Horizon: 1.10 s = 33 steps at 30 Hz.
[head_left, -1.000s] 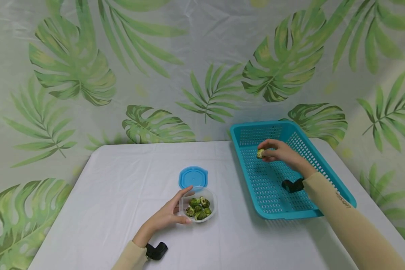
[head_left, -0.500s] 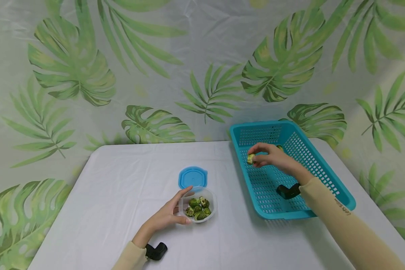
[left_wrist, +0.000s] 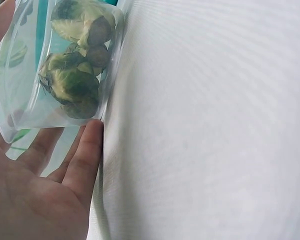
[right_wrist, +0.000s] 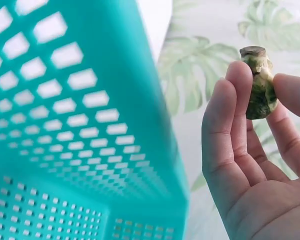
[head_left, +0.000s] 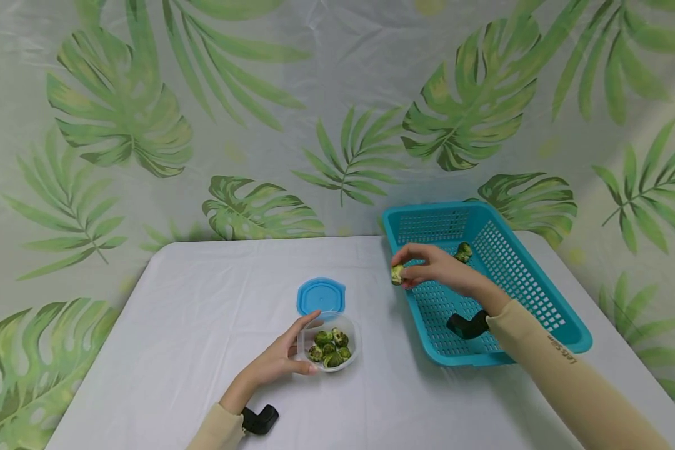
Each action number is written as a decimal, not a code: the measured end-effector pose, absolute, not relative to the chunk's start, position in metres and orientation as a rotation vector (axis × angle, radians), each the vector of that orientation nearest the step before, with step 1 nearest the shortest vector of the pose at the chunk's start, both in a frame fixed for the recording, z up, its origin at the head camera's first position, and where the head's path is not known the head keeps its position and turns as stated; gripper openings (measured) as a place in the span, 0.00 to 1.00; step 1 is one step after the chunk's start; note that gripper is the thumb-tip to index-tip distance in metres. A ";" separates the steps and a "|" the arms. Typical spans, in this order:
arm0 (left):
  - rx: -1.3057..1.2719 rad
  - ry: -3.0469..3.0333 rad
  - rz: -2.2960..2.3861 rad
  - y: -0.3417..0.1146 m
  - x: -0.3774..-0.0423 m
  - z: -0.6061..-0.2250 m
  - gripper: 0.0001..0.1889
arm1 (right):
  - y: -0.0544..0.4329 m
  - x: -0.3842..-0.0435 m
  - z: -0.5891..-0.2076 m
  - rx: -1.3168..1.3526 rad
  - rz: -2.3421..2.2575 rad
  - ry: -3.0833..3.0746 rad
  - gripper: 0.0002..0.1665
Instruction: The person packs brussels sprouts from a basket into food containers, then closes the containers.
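Between thumb and fingertips, my right hand [head_left: 441, 269] pinches a Brussels sprout [head_left: 397, 275] at the left rim of a turquoise basket [head_left: 540, 312]. The right wrist view shows this sprout [right_wrist: 261, 85] with its cut stem end up, and the basket wall beside the hand. Another sprout [head_left: 463, 252] lies inside the basket, behind the hand. My left hand [head_left: 281, 356] grips a small clear plastic container [head_left: 355, 350] from its left side, thumb at the front. Several sprouts [head_left: 330, 347] sit in it. The left wrist view has fingers [left_wrist: 85, 160] against the container wall.
A blue lid [head_left: 321, 295] lies flat on the white-covered table [head_left: 202, 294], just behind the container. Behind the table hangs a leaf-patterned curtain [head_left: 343, 81]. The basket stands at the table's right side, its far end near the curtain.
My right hand has moved left and toward the near side with the sprout, from over the basket to its left rim. The sprout in the basket has come into sight. The left hand stays put.
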State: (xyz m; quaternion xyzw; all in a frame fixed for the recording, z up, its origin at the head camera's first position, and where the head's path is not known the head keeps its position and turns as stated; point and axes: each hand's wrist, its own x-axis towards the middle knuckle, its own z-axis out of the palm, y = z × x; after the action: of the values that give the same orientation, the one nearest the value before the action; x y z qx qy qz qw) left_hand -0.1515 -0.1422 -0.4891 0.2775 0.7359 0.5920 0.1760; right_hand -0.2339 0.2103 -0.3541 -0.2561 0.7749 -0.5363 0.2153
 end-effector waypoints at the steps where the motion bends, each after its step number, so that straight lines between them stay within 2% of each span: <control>1: 0.784 2.084 1.677 -0.142 -0.151 -0.489 0.49 | 0.208 -0.234 -0.354 -0.726 -1.480 2.144 0.16; 33: 0.766 2.108 1.657 -0.142 -0.151 -0.489 0.49 | 0.147 -0.219 -0.360 -0.855 -1.385 2.053 0.14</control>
State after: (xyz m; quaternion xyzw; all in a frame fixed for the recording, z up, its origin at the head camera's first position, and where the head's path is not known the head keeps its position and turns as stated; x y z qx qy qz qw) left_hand -0.1514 -0.1422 -0.4886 0.2705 0.7442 0.5849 0.1756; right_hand -0.2187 0.1472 -0.3602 -0.3154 0.7572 -0.5107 0.2578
